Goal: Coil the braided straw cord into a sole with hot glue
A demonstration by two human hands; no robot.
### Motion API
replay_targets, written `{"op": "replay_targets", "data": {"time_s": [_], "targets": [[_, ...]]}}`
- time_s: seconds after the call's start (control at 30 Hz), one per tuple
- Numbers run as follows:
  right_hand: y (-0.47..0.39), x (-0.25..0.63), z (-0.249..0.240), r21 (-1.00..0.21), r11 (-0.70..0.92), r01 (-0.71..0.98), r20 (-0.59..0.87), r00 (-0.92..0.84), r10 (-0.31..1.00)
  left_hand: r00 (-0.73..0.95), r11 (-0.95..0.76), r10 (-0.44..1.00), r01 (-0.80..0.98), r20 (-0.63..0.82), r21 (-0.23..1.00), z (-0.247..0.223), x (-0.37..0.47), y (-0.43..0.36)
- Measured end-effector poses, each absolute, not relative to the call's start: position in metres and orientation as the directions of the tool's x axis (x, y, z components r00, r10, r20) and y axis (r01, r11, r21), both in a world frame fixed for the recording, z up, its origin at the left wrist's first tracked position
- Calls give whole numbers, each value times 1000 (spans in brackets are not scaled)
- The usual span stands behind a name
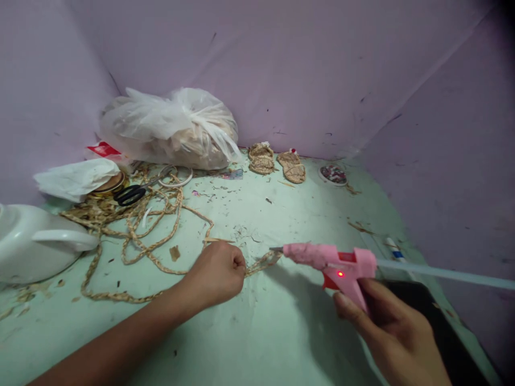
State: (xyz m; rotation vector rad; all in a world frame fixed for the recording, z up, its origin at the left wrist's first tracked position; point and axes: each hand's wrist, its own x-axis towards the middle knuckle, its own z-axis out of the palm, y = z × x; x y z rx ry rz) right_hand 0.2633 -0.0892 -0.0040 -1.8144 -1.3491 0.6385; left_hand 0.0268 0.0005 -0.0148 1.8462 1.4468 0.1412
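My left hand [220, 271] is closed on a braided straw cord near the middle of the table. A short doubled end of the cord [263, 262] sticks out to the right of my fist, and the rest lies in loose loops on the left. My right hand [396, 327] grips the handle of a pink glue gun [322, 258] with a lit red light. The gun's metal nozzle points left, right at the looped end of the cord; whether they touch I cannot tell. A long clear glue stick [446, 273] comes out of its back.
On the pale green table [249, 214] stand a filled plastic bag [173, 128], two small woven sandals [262, 158], a dish of beads [333, 175], black-handled scissors [129, 195] and a white jug [40, 244]. A dark flat object [432, 321] lies under my right hand.
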Motion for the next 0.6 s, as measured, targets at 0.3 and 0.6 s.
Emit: {"op": "replay_targets", "data": {"time_s": [0.3, 0.6], "targets": [[4, 282, -13, -841, -219, 494, 10, 418, 908, 358, -135, 886, 806, -294, 576, -16, 27, -1], [-9, 251, -7, -602, 332, 726, 236, -235, 943, 472, -347, 856, 826, -209, 445, -16, 28, -12]]}}
